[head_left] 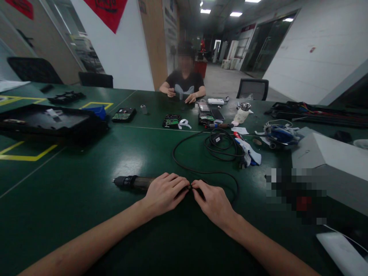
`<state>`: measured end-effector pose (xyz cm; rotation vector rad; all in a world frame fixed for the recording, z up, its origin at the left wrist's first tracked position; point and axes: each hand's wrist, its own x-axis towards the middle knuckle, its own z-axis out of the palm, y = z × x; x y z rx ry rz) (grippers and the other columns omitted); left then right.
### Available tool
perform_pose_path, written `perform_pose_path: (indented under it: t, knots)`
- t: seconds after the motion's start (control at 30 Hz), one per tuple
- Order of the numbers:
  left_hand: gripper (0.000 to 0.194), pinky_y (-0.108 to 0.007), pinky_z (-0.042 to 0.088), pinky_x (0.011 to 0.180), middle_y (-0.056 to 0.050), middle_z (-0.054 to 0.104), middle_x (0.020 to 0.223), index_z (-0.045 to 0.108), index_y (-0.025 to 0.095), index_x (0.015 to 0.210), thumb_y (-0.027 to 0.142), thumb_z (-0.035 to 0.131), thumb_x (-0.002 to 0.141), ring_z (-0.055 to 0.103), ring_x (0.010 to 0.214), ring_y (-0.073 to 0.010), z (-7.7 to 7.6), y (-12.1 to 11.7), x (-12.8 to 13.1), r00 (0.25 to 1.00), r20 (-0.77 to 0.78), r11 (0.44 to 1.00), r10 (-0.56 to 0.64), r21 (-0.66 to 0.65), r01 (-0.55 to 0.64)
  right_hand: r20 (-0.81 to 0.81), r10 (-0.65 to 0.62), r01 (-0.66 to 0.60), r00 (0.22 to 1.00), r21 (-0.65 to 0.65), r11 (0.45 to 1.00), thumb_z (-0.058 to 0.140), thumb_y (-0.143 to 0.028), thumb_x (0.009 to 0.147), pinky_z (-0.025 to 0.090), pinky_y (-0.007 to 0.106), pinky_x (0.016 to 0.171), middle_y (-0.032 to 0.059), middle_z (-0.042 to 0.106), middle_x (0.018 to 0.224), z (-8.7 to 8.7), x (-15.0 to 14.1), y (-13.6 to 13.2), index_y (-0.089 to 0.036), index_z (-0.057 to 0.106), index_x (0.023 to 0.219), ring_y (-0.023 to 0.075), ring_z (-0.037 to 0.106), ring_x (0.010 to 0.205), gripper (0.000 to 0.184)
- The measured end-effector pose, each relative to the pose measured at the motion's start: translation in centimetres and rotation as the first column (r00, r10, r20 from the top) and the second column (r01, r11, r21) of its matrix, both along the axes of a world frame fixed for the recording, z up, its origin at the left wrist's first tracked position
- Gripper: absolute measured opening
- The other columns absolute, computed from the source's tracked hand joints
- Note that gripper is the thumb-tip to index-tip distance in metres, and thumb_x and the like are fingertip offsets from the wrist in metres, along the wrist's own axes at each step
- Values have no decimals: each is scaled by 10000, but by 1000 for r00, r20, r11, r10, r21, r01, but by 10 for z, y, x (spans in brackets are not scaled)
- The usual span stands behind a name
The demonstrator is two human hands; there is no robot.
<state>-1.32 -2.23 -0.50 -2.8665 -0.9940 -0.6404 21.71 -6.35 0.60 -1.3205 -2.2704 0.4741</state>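
Observation:
My left hand (166, 193) is closed around the rear part of an electric screwdriver (135, 183), which lies on the green table with its tip to the left. Close beside it, my right hand (212, 201) pinches the end of a black cable (201, 171) at the screwdriver's tail. A small bit of metal shows between the fingertips of both hands. Fingers cover the joint, so I cannot tell whether cable and tool are connected. From the right hand the cable loops away to a coil farther back.
Across the table (86, 214) sits a person (185, 82). Circuit-board units (171, 120) and a hard-drive-like box (124, 114) lie toward the back. A black tray (51, 122) stands left. At right are a blue-white glove (249, 151), a blue device (280, 135) and a white box (336, 161).

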Motion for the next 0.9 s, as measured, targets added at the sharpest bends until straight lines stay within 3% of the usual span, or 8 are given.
perform_pose_path:
  t: [0.13,0.3,0.5,0.67,0.9]
  knots:
    - [252,-369,455,864,-16,720,1209,615,257,1254,313,534,1022,662,1043,-201,-1,1,-2,999,8,999,-54,-5,54,-3,1,-1,1000,-9,1000,527,-197,1046,569,316,813,39,739,1089,1,-1,-2,-249,589,1158,208,743,926,138]
    - [197,-363,456,828,-21,740,1045,647,230,1077,382,530,1034,673,938,-196,-1,1,0,1000,19,1000,22,-2,-22,-19,-7,6,1000,-20,1000,532,-193,1040,571,317,803,32,737,1072,0,-1,-3,-250,580,1161,204,741,901,142]
    - [281,-346,473,847,-23,725,1182,635,256,1265,342,523,1022,675,1020,-187,2,0,-2,997,14,997,-75,33,75,-53,-7,5,999,-36,999,532,-193,1036,575,320,820,30,730,1063,0,-1,-3,-251,573,1119,202,737,904,109]
    - [214,-355,468,831,-29,737,1107,660,227,1122,373,530,1034,682,962,-195,0,-1,0,1000,22,999,19,35,-20,-64,18,-22,998,-65,998,532,-188,1035,574,313,810,29,722,1062,2,1,-1,-251,567,1127,199,732,899,117]
    - [255,-357,477,865,-32,724,1200,638,246,1235,324,529,1018,673,1049,-199,-1,0,-3,998,14,997,-62,43,61,-67,18,-21,998,-59,998,533,-202,1039,573,309,823,29,727,1062,1,1,0,-255,573,1130,203,739,916,112]
